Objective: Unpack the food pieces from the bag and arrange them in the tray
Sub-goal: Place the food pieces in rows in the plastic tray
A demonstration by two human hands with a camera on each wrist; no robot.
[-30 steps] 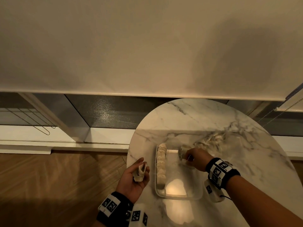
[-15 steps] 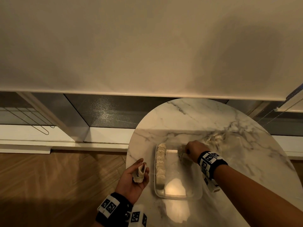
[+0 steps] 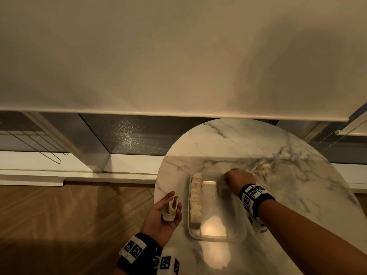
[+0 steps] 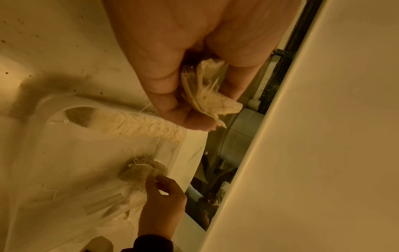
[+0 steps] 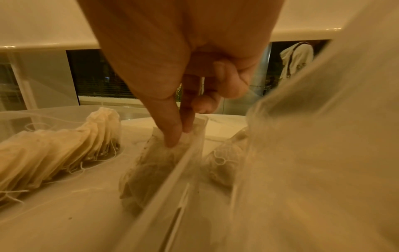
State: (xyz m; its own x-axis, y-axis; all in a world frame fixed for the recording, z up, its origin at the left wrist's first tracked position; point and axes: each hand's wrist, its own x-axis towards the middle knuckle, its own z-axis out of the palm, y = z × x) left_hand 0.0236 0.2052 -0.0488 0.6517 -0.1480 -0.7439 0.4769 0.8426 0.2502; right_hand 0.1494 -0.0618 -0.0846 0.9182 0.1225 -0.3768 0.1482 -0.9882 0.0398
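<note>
A clear plastic tray point(image 3: 218, 240) lies on the marble table, with a row of pale tea-bag-like food pieces point(image 3: 195, 197) standing along its left wall. My right hand point(image 3: 236, 178) is over the tray's far right corner. Its thumb and forefinger point(image 5: 179, 134) pinch one piece point(image 5: 155, 163) that stands against the tray's wall point(image 5: 168, 187). My left hand point(image 3: 164, 215) hovers palm up, left of the tray. It holds a small stack of pieces point(image 3: 171, 210) between thumb and fingers point(image 4: 164, 102). The clear bag point(image 3: 262, 165) lies right of the tray, with more pieces inside point(image 5: 222, 168).
The round table's left edge point(image 3: 158, 195) runs close beside my left hand, with wooden floor below. A window sill and a lowered blind lie beyond the table. The tray's middle and right side point(image 3: 222, 211) hold nothing but the pinched piece.
My right hand has moved slightly farther away, toward the tray's far corner, with the piece still pinched. Its wrist has swung left. The left hand has stayed in place.
</note>
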